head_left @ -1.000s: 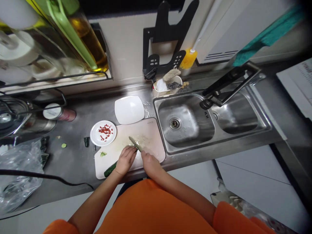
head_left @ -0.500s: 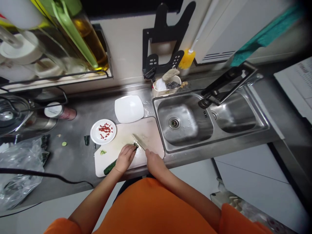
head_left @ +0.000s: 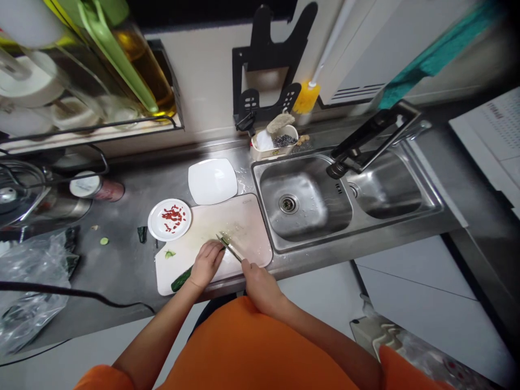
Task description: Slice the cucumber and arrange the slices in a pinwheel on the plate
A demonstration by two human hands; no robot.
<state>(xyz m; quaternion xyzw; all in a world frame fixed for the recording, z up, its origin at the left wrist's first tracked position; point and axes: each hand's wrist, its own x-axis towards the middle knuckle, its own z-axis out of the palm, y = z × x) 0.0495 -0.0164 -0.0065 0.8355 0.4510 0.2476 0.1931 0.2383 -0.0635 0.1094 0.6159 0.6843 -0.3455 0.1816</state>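
My right hand [head_left: 260,284] grips the handle of a kitchen knife [head_left: 228,247], its blade angled away to the upper left over the cutting board [head_left: 254,225]. Beside the blade, my left hand [head_left: 208,262] is closed over a dark green cucumber [head_left: 181,279]. One end of the cucumber sticks out below my left wrist, and the middle is hidden under the hand. Small green trimmings [head_left: 169,253] lie on the board's left part. Wet, pale bits are on the board past the knife tip.
A round plate with red pieces [head_left: 156,232] overlaps the board's upper left corner. Behind the board stands a white square dish [head_left: 212,181]. To the right is a steel double sink [head_left: 304,200] with a black faucet [head_left: 345,151]. A plastic bag [head_left: 36,276] lies left.
The knife has turned edge-on, and its tip has come slightly nearer and left. My left hand stays on the cucumber. The whole view has shifted a little.
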